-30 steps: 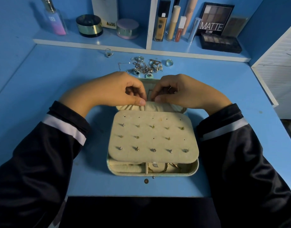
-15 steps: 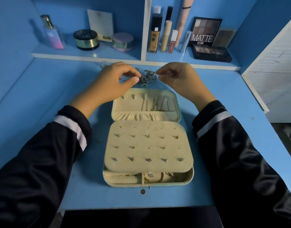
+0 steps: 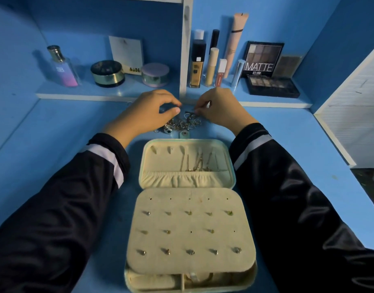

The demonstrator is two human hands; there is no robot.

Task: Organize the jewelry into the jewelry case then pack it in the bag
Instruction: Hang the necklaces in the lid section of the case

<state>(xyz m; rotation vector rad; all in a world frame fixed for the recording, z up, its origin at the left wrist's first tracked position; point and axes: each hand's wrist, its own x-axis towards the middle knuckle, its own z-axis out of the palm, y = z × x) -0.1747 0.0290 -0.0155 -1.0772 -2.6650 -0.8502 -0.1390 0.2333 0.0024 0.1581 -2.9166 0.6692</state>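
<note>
Your right hand point(image 3: 221, 111) pinches a silver piece point(image 3: 191, 112) over the jewelry pile point(image 3: 182, 124) beyond the open jewelry case point(image 3: 160, 163) — your left hand point(image 3: 150, 113) curls alongside, grasp unclear.

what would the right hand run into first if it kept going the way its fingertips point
The right hand, pinching a small metal piece, points sideways at the left hand, so it would likely meet that hand's thumb first, above the jewelry pile; depth is unclear.

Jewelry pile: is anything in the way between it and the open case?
No, nothing visible blocks it. The jewelry pile lies right behind the open jewelry case, and the left hand and right hand are at it.
</note>
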